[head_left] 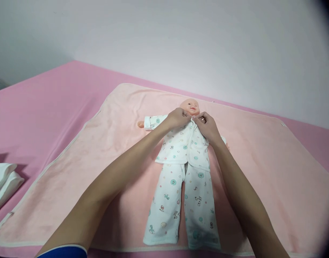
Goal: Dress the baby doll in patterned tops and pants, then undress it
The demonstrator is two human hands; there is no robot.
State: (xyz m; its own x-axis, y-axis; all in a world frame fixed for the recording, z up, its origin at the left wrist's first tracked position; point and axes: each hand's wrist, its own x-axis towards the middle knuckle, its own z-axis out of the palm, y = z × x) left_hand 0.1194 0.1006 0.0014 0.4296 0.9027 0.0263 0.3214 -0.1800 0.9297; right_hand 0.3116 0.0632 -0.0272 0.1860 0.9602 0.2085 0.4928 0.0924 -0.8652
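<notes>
So both hands are right up at the neck of the shirt (176,147). The left hand (177,118) has its thumb and fingertips pinched on the collar, on the left side of the picture. The right hand (209,128) is pinched on the collar too, just beside the left one. The fingertips are really close, but I can't tell if they actually touch.

The shirt is on a doll (190,101) lying on its back, head pointing away from the person. The front opening runs down the middle to the hem; can't make out whether it's fastened anywhere. One doll arm sticks out to the left with its hand poking past the cuff, and the other is mostly hidden behind the right forearm. Below the hem are the pants (167,200), same little print on white, legs lying slightly apart and reaching close to the near edge of the blanket (121,125).

That blanket is light pink with a pale trim, spread over a darker pink sheet (46,107). Over at the left edge there's some folded white cloth (4,182), partly cut off. Blue sleeve (64,252) at the bottom, plain wall (167,43) behind everything.
</notes>
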